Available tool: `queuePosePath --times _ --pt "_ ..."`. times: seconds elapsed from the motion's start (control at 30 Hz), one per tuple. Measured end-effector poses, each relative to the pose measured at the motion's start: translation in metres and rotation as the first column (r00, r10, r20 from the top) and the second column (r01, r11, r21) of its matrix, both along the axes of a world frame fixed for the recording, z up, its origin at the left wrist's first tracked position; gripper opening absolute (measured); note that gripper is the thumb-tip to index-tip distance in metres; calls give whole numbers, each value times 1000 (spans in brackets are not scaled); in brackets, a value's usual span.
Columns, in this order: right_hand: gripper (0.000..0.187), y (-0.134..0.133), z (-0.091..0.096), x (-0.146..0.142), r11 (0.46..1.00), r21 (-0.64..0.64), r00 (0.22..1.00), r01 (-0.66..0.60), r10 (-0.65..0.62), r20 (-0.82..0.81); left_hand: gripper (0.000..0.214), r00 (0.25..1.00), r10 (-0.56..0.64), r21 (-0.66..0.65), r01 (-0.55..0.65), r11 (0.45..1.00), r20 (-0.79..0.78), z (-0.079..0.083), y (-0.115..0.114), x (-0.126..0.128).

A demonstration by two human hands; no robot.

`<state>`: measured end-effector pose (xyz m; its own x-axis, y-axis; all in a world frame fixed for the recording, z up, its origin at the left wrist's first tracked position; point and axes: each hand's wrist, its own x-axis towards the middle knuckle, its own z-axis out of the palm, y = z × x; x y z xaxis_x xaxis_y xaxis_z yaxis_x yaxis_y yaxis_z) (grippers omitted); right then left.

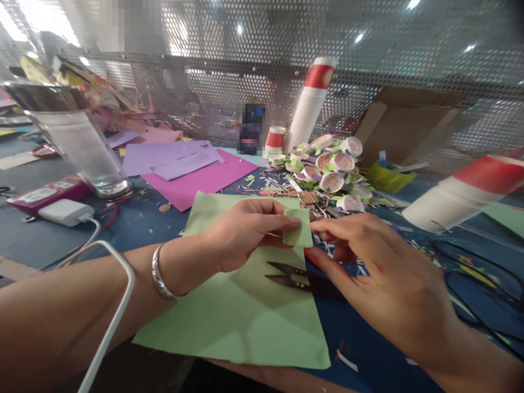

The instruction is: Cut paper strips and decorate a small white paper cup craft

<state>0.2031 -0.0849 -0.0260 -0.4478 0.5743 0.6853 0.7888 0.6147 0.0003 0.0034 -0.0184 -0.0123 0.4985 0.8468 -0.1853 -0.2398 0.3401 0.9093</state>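
Note:
Between the thumb and fingers of my left hand (245, 232) is a small folded-looking piece of green paper (297, 232). My right hand (376, 267) is just to its right, with the index fingertip at the paper's edge. Dark thread snips (289, 275) point left from below my right thumb, blades apart; their handle runs back under that hand, whose lower fingers are hidden. Under both hands spreads a large light-green sheet (237, 322).
Behind lie purple paper (172, 155) and magenta paper (204, 183). Small decorated cup pieces (331, 169) are heaped beside a tall stack of paper cups (309, 103). More cups (462, 191) lean at right near black cables (470, 289). A glass bottle (88, 147) stands left.

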Motion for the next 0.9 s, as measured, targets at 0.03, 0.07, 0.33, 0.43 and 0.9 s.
queuePosePath --times 0.03,0.07,0.33,0.43,0.9 --pt "31 0 0 0 1000 1 1000 -2 2 -5 26 1000 -3 5 3 1000 2 -1 0 0" --pt "32 1 -1 0 1000 3 1000 -13 13 1 25 1000 -7 8 7 1000 2 -1 0 0" --pt "12 5 2 -3 994 -104 990 -46 32 -138 18 998 -18 -10 18 1000 54 -1 1 -1" --pt "9 7 4 -4 985 -173 981 -15 -19 -191 17 995 -56 5 55 998 80 -1 1 -1" --pt "14 4 6 -8 963 -266 955 33 -109 -277 30 991 -128 187 119 975 35 -6 -8 -2"
